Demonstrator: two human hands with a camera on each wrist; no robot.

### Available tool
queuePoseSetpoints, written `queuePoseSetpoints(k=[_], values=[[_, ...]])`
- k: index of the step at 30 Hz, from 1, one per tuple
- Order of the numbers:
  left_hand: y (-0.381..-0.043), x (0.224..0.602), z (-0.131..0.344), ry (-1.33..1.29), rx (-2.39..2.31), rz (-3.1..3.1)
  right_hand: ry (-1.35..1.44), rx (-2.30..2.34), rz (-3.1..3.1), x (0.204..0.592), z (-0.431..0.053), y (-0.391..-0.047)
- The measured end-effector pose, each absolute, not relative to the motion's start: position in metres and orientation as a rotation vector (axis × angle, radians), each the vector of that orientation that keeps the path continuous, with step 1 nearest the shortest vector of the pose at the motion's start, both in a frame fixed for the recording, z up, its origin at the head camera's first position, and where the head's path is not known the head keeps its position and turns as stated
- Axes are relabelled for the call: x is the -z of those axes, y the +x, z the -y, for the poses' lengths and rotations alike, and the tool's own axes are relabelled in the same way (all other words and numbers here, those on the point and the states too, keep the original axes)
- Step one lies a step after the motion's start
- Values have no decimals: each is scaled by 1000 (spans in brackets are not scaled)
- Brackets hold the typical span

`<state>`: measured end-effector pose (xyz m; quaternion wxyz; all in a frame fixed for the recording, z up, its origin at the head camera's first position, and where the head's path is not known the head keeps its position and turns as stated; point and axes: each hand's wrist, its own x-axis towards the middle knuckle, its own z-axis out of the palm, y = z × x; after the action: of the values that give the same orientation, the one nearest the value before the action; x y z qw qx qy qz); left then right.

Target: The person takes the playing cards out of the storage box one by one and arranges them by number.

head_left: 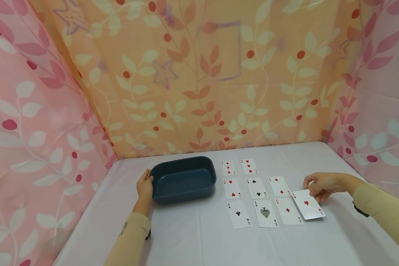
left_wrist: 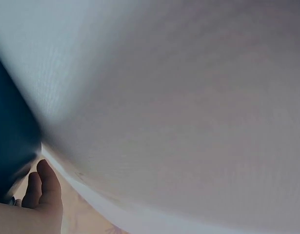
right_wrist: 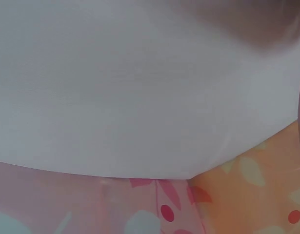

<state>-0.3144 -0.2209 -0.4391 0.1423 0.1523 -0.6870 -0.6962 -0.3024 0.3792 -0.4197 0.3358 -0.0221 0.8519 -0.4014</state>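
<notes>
On the left, my left hand [head_left: 144,187] grips the left end of a dark blue rectangular tub [head_left: 184,197], thumb at its rim. The left wrist view shows part of the tub's wall [left_wrist: 10,126] beside the fingers. Over on the right, my right hand [head_left: 325,184] pinches the ace of hearts [head_left: 310,210] by its upper right corner. This card is tilted and overlaps the edge of the ace of diamonds [head_left: 287,218]. Left of that lie the ace of spades [head_left: 270,221] and ace of clubs [head_left: 236,221].
Behind the aces lie the two of hearts [head_left: 232,189], two of clubs [head_left: 256,186] and two of diamonds [head_left: 276,186]. Farther back are the three of diamonds [head_left: 230,168] and three of hearts [head_left: 251,167]. Patterned cloth walls [head_left: 199,81] border the white table [head_left: 186,236].
</notes>
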Motion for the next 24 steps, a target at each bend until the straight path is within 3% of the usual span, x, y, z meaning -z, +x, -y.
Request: queuePoseSetpoints(k=[24], values=[[-307, 439, 250, 504, 2156, 1995, -47, 989, -2370, 425, -391, -297]])
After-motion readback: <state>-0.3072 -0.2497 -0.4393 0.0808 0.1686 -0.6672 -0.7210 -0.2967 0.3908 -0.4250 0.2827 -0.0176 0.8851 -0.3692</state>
